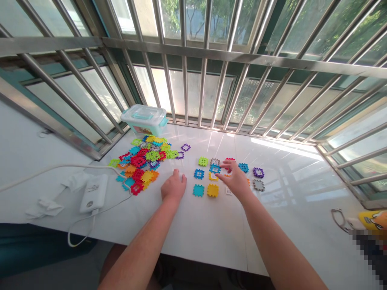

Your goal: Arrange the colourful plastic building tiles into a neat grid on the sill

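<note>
My right hand [236,180] pinches a blue square window tile [215,169] by its right edge, thumb below and fingertips above. This tile overlaps a grey-brown tile [215,161] and a yellow tile [213,177]. Around it lie flat notched squares in loose rows: a lime one [202,161], a darker blue one [198,174], a turquoise one [198,190] and a solid yellow one [213,190]. Some tiles are partly hidden behind my right hand. My left hand [173,187] rests on the white table, thumb and forefinger apart, holding nothing.
A mixed pile of coloured tiles [139,162] spreads left of my hands. Behind it stands a lidded plastic box [144,119]. A white power bank [94,194] with a cable and crumpled tissue [45,206] lie at left. Metal bars [208,52] border the back.
</note>
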`<state>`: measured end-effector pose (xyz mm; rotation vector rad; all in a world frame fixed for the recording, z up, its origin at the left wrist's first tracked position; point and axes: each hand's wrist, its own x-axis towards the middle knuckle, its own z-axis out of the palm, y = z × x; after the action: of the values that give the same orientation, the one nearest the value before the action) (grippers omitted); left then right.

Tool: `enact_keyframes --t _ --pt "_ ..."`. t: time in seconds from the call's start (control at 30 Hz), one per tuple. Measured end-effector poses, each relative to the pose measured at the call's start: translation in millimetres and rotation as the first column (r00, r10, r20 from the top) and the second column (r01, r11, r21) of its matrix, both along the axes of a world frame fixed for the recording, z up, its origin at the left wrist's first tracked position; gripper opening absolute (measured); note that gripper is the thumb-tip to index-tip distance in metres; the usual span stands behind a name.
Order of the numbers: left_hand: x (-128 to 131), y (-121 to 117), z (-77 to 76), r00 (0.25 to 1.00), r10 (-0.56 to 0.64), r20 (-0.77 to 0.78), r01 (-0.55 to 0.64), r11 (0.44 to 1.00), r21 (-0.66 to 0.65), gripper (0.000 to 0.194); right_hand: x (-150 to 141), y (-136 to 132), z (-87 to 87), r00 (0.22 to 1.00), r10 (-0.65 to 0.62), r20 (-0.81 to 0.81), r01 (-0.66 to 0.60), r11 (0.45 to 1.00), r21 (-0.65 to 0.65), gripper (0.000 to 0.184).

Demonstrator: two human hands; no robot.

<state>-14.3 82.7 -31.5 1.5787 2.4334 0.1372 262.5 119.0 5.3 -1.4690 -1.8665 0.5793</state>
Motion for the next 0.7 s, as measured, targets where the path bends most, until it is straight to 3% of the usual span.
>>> enact_keyframes --t 0.17,0.3,0.5,0.7 --pt "-1 0 -3.4 1.000 0.005 -0.005 -0.005 1.000 0.021 0.046 110 11 1.4 0.964 -0.195 0.183 0.172 0.976 0.134 0.056" --pt "-1 0 -6.7 1.000 0.006 -0.010 -0.005 0.999 0.035 0.047 165 29 -8.6 0.949 -0.193 0.250 0.168 0.979 0.116 0.051" --pt "-1 0 -7.0 1.000 -0.001 -0.025 0.002 0.999 0.047 0.047 177 44 -20.1 0.973 -0.055 0.223 0.052 0.998 0.021 0.048" --pt "0 0 -6.3 0.999 0.005 -0.037 -0.003 0.999 0.042 0.048 169 48 -18.0 0.984 -0.039 0.174 0.040 0.999 -0.007 0.048"
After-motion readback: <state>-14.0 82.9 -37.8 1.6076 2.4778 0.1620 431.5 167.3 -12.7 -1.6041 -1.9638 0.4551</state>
